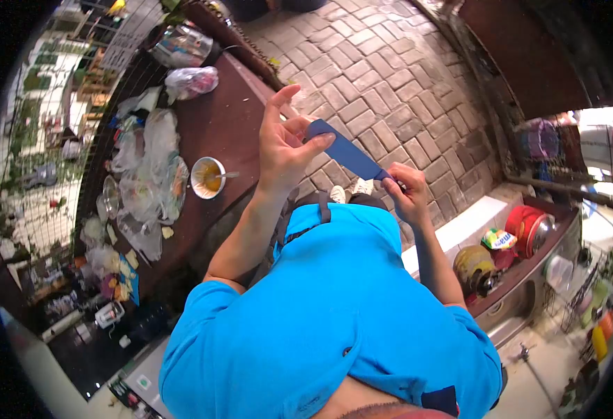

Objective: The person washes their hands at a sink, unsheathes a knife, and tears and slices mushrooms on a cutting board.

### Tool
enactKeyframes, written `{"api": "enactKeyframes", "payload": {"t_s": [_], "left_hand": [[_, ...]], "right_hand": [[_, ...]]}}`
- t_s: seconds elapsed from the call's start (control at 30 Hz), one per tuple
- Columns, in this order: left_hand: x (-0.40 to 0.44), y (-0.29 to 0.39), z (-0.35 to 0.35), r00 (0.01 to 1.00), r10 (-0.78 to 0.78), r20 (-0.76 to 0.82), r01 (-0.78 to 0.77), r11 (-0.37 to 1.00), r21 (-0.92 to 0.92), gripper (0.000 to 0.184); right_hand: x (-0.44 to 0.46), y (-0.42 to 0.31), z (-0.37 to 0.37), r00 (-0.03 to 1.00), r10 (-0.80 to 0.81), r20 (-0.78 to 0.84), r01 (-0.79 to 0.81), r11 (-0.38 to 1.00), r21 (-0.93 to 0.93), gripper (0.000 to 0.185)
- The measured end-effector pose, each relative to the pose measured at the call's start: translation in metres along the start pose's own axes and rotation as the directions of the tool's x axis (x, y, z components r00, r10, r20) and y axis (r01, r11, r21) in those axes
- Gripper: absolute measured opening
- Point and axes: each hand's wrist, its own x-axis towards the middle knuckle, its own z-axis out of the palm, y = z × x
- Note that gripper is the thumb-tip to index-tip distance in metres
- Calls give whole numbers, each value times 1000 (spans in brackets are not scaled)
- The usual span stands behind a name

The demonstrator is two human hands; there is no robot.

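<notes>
A blue knife [350, 155] is held out in front of my chest, slanting down to the right. I cannot tell whether the blue is the blade itself or a cover over it. My right hand [409, 195] is closed around its handle end. At the broad far end, the thumb and bent fingers of my left hand [285, 148] pinch the knife, while the index finger sticks up. On the table left of my left hand stands a white bowl [198, 188] with a spoon [229, 174] and yellow-orange contents.
The dark red table [212, 129] carries crumpled plastic bags [160, 143] and a tied bag [192, 82] along a wire fence. Paving bricks [383, 84] lie ahead. At right, a counter holds a red container [526, 227] and a yellowish pot [473, 267], beside a sink [519, 311].
</notes>
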Motion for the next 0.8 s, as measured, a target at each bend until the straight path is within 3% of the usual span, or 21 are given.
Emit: {"api": "enactKeyframes", "payload": {"t_s": [0.17, 0.43, 0.5, 0.63, 0.7, 0.8], "left_hand": [[-5, 12, -31, 994, 64, -88, -63, 998, 12, 79], [-20, 37, -102, 975, 166, -149, -171, 985, -22, 78], [-29, 48, -128, 966, 218, -136, -213, 976, 48, 77], [-52, 72, -193, 963, 231, -139, -228, 973, 35, 73], [-62, 79, -229, 912, 363, -190, -349, 931, 104, 69], [-95, 68, -288, 898, 353, -261, -315, 933, 176, 61]], "right_hand": [[40, -4, 11, 979, -55, 199, 63, 997, -34, 28], [85, -20, 82, 955, -95, 282, 125, 988, -89, 30], [91, -29, 111, 965, -28, 260, 42, 998, -49, 30], [101, -44, 177, 950, -34, 312, 51, 998, -46, 29], [103, -45, 206, 934, -19, 357, 28, 999, -21, 27], [96, -46, 244, 967, 88, 240, -135, 972, 191, 21]]}}
